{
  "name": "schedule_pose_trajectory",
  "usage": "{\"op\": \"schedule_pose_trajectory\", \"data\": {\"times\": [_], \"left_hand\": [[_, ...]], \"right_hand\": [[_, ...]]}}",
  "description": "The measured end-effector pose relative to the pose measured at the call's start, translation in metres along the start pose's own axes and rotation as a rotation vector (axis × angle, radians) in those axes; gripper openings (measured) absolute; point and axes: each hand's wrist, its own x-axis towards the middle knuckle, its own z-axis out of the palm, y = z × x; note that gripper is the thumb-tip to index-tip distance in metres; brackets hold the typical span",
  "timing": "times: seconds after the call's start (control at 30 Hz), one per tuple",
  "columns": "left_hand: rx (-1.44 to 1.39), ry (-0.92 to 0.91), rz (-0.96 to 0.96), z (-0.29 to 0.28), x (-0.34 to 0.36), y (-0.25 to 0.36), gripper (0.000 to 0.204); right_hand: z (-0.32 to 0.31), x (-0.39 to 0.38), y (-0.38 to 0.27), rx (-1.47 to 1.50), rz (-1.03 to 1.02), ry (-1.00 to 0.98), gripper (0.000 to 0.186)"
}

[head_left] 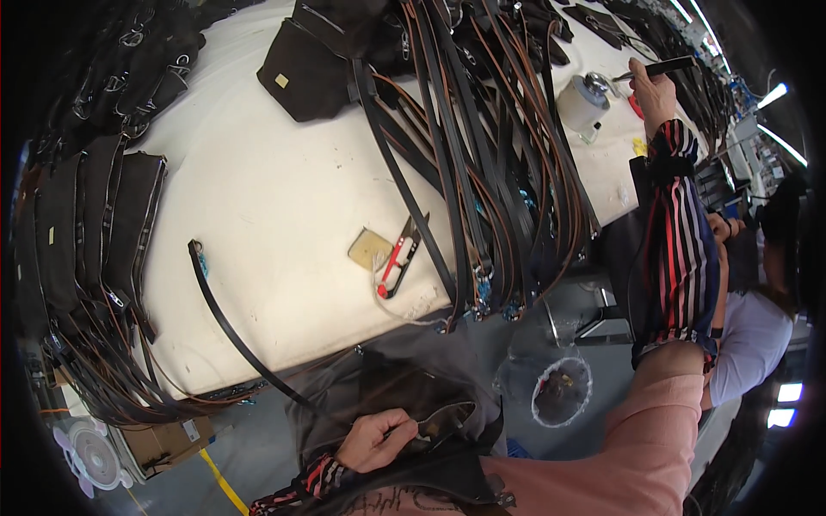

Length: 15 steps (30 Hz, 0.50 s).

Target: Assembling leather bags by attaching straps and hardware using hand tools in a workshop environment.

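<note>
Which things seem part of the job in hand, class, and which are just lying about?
Probably the job:
- slim black-handled tool in the right hand
- squat translucent bottle with silver cap, nearby
- long black leathery straps

Apparently lying about:
- red-handled snips
- square yellowish pad
- brown cardboard box

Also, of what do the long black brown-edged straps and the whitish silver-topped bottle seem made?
The straps look like leather or imitation: slight sheen, brown edges. The bottle seems cloudy plastic or glass; its shiny top reflects like metal.
</note>
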Motion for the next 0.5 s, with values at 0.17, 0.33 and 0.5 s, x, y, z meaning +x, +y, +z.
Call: {"op": "schedule_pose_trajectory", "data": {"times": [0.17, 0.33, 0.5], "left_hand": [[-0.063, -0.069, -0.073, -0.009, 0.013, 0.017, 0.018], [-0.008, -0.054, -0.039, -0.011, 0.006, 0.009, 0.016], [0.183, -0.092, 0.066, -0.007, 0.008, 0.012, 0.018]], "right_hand": [[0.028, 0.032, 0.016, -0.267, 0.012, -0.015, 0.05], [0.033, 0.032, -0.006, -0.243, -0.057, -0.173, 0.049], [0.019, 0.039, 0.053, -0.345, -0.031, -0.125, 0.048]]}}
